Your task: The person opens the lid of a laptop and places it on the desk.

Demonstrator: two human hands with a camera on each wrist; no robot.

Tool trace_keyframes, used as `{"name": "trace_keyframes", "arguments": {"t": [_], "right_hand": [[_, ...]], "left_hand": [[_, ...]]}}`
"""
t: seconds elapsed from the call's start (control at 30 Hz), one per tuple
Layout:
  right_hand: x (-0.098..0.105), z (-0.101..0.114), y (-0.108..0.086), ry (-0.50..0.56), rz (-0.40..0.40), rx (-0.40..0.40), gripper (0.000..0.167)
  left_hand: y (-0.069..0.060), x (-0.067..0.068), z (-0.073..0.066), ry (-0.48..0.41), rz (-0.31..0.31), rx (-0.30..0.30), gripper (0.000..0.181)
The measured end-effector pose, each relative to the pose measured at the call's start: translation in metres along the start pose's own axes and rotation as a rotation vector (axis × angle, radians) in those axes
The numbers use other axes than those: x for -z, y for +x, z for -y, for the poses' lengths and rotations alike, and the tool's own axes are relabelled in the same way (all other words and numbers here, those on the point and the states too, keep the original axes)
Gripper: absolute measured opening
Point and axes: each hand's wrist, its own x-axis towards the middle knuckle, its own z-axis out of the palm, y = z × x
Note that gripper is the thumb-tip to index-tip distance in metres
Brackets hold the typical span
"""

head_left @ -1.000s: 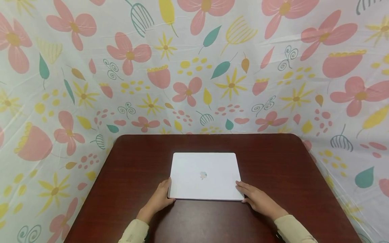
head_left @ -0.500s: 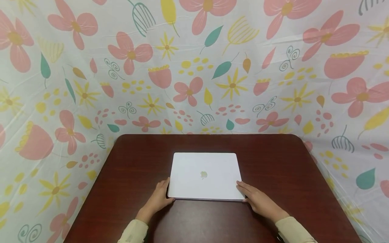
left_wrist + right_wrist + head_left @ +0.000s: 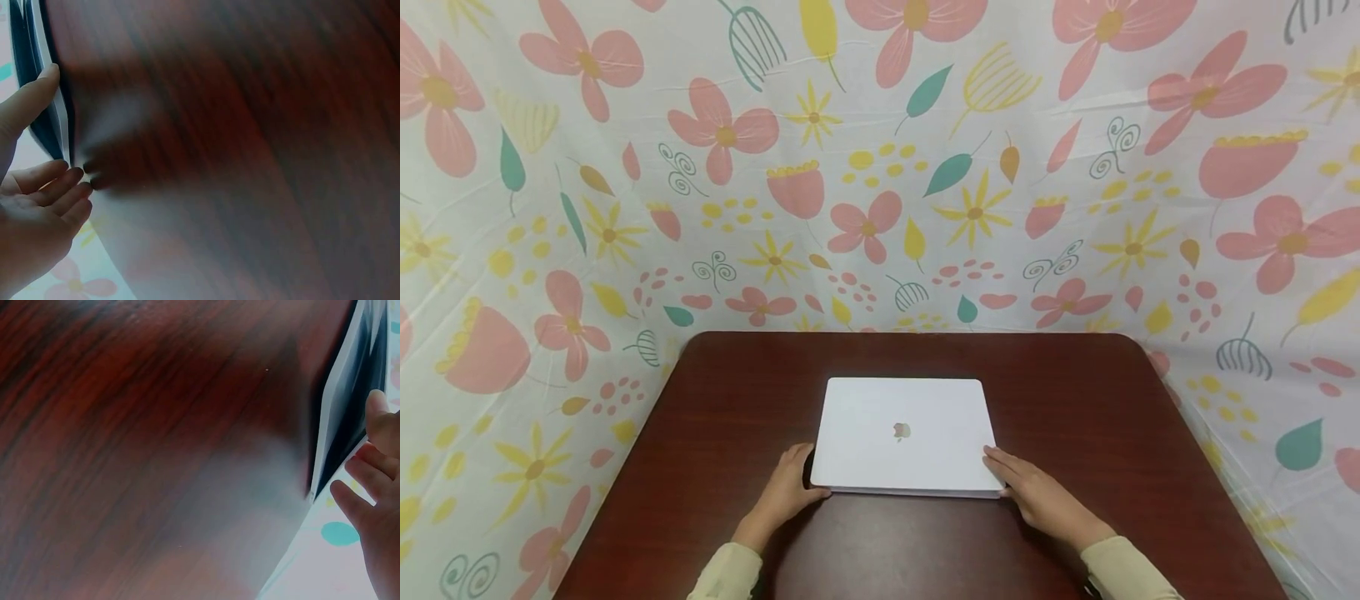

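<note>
Laptop sits mid-worktop, front edge facing the person. Progress, judging by the lid: early. It's parted from the base at the front, w/ a dark gap in both wrist views, but low; a full lift isn't done yet. R hand: grip nearly closed, front corner of lid apparently pinched betw. thumb & fingers, tho the wrist view's too murky re exact contact. L hand: grip loosely spread, thumb at front L corner, fingers alongside, nothing held. Branding: Apple logo, approx. mid-lid; no legible text.
</note>
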Motion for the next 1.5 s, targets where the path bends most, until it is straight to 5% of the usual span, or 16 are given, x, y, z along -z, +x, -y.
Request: {"name": "trace_keyframes", "arguments": {"t": [0.33, 0.77, 1.3, 1.5], "right_hand": [[0.007, 0.001, 0.002, 0.036, 0.015, -0.04, 0.055], [0.012, -0.002, 0.005, 0.066, 0.016, -0.079, 0.053], [0.017, -0.008, 0.014, 0.065, -0.113, -0.062, 0.05], [0.025, -0.01, 0.026, 0.053, -0.151, -0.091, 0.047]], "left_hand": [[-0.001, 0.004, 0.0, -0.052, 0.062, 0.077, 0.088], [-0.001, 0.004, 0.001, -0.066, 0.032, -0.029, 0.078], [-0.002, 0.006, -0.002, 0.004, 0.056, -0.03, 0.053], [0.0, 0.006, -0.002, 0.014, 0.078, -0.035, 0.058]]}}
